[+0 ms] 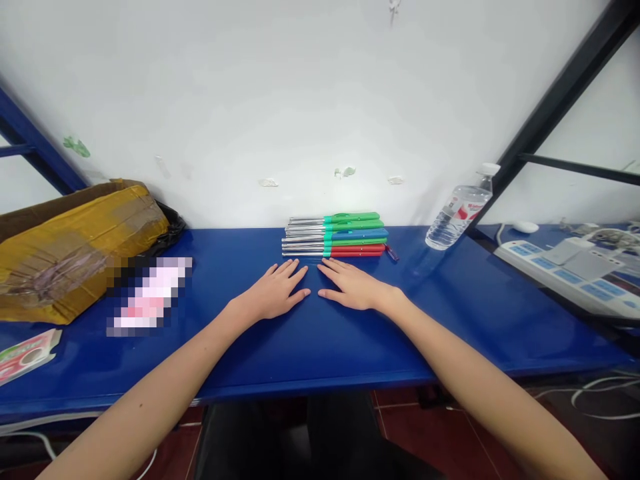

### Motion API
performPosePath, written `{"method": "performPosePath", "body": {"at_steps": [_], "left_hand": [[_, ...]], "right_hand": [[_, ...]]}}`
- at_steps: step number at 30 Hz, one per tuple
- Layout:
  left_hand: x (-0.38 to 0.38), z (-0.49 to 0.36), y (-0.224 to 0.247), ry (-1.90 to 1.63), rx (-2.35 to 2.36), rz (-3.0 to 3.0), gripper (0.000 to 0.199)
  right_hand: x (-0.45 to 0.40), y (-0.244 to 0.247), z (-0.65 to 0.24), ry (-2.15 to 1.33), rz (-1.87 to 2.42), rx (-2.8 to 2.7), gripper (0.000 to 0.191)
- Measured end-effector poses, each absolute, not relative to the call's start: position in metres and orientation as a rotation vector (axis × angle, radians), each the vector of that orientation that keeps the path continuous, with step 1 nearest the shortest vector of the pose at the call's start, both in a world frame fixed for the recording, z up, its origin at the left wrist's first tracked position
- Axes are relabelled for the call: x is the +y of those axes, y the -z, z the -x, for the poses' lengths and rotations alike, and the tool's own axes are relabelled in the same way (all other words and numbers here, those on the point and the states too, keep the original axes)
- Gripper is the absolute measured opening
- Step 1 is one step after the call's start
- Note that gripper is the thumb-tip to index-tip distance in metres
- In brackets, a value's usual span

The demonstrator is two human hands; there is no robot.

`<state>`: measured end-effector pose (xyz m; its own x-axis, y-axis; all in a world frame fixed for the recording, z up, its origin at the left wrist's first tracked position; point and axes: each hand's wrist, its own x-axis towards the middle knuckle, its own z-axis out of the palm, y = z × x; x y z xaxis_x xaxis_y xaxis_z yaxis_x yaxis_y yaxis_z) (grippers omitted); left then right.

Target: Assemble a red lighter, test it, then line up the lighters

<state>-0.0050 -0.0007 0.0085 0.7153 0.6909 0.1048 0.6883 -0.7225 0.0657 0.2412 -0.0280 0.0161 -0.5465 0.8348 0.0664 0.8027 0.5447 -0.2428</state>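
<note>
Both of my hands lie flat, palms down, on the blue tabletop (310, 353). My left hand (278, 291) has its fingers spread and holds nothing. Just to its right, without touching it, my right hand (353, 285) is also open and free of any object. Right beyond the fingertips, by the wall, is a stack of slim tools (334, 235) with silver metal shafts to the left and green, blue and red handles to the right. A small dark purple loop (392, 253) sticks out at the stack's right end.
A yellow-taped cardboard box (85, 250) stands at the left, near a blurred-out pink item (153, 293) and a red-green packet (29, 355). To the right, a clear water bottle (459, 210) leans near the dark frame, with a white power strip (570, 273) beyond.
</note>
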Motion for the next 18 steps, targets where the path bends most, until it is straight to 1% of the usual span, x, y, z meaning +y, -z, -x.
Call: {"method": "performPosePath", "body": {"at_steps": [6, 11, 18], "left_hand": [[-0.001, 0.005, -0.009, -0.191, 1.163, -2.912, 0.067], [-0.004, 0.004, -0.015, -0.093, 1.183, -2.913, 0.067], [-0.009, 0.002, -0.022, -0.006, 1.215, -2.888, 0.066]], "right_hand": [[-0.028, -0.015, -0.243, -0.273, 1.393, -2.602, 0.082], [-0.030, -0.019, -0.242, -0.297, 1.402, -2.601, 0.080], [-0.033, -0.027, -0.240, -0.350, 1.454, -2.630, 0.084]]}}
